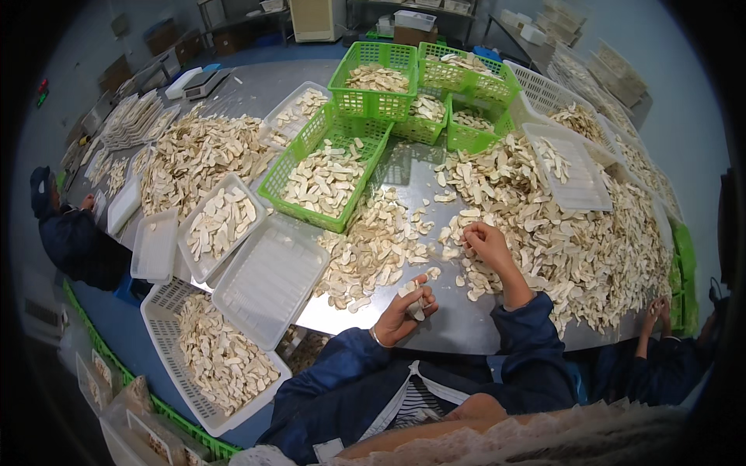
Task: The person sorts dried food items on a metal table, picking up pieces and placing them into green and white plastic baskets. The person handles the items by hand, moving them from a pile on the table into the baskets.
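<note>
My left hand (404, 313) is above the steel table's near edge, its fingers closed around a few pale dried slices (415, 304). My right hand (486, 247) is at the left edge of a large heap of the same slices (542, 244), with thumb and fingers bent together. Whether it pinches a slice is hidden by the fingers. Between and beyond the hands, a smaller spread of slices (373, 250) lies on the steel table (402, 175). A green plastic basket (280, 204) part full of slices stands behind that spread.
An empty translucent tray (271, 279) sits left of the spread, beside a tray of slices (224, 218). Below it stands a white perforated crate (169, 343) of slices. More green baskets (373, 102) are stacked at the back. Co-workers are at left (76, 227) and right (653, 361).
</note>
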The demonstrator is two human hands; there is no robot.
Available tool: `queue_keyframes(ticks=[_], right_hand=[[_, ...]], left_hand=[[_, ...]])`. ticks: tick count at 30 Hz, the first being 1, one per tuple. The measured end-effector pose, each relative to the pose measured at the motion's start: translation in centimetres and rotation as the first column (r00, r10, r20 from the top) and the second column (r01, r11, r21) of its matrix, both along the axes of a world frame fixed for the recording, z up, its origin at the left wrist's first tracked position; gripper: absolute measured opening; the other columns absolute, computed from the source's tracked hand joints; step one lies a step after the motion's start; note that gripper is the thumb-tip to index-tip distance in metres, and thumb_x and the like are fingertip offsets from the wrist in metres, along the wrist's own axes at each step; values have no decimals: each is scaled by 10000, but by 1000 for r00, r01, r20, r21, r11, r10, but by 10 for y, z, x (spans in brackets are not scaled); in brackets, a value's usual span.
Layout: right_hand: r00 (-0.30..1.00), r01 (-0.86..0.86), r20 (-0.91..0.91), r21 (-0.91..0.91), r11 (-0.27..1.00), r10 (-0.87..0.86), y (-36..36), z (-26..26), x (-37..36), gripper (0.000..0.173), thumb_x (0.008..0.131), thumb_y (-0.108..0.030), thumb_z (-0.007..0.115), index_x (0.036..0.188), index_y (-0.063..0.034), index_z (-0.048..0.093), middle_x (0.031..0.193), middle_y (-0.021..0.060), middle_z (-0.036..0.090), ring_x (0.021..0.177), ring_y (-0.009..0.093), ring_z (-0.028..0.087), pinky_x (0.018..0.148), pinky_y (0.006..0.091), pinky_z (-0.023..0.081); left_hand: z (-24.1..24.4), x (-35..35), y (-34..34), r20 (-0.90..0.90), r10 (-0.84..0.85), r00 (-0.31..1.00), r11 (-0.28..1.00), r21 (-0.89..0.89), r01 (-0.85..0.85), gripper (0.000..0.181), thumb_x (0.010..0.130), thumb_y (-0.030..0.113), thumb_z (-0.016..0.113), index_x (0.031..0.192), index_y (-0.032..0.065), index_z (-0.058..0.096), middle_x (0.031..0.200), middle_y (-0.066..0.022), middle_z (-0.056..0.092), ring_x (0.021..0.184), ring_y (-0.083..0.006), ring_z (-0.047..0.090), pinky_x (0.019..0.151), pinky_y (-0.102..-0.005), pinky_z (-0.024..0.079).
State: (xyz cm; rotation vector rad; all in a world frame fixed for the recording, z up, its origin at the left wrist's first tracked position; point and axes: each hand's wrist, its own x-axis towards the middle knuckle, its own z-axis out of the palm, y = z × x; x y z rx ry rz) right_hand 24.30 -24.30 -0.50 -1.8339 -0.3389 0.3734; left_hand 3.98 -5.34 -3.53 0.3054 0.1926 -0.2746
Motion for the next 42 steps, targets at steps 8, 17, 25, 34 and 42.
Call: queue_keyframes(ticks=[8,17,25,34,42], right_hand=[[913,-138,244,-571,809,328,32,34,-50,215,834,-261,668,920,-65,689,745,130,675,694,295,661,624,382,500],[940,-179,155,-532,828,303,39,13,-57,292,826,-327,696,875,-39,685,709,115,663,662,256,652,609,364,492],[691,230,695,-474,850,200,22,21,-19,185,779,-142,706,934,-41,706,896,102,684,855,274,634,761,390,519],[684,259,718,-403,878,128,20,4,24,125,820,-140,703,824,-15,707,880,91,683,839,276,631,757,368,517],[732,-677,-388,-316,665,560,44,56,-10,258,957,-284,568,1003,-40,640,793,52,696,639,117,651,518,251,485]], left_hand=[[-20,1,4,99,-52,994,997,-50,57,417,943,177,641,1301,111,439,987,-31,535,892,-155,560,859,-309,496],[-4,-1,0,2,80,997,996,-33,-80,609,941,107,626,1439,158,279,1355,-108,501,1206,-242,542,1036,-415,457],[-6,-1,0,-12,46,999,999,-5,-46,710,946,148,627,1509,209,199,1346,-139,520,1204,-264,552,1043,-450,461],[-13,0,1,22,0,1000,1000,-24,0,604,941,135,643,1440,176,305,1090,-68,569,957,-155,576,902,-355,508],[-11,1,1,83,-43,996,997,62,38,546,914,183,671,1364,104,372,983,-44,550,871,-130,548,807,-301,473]])
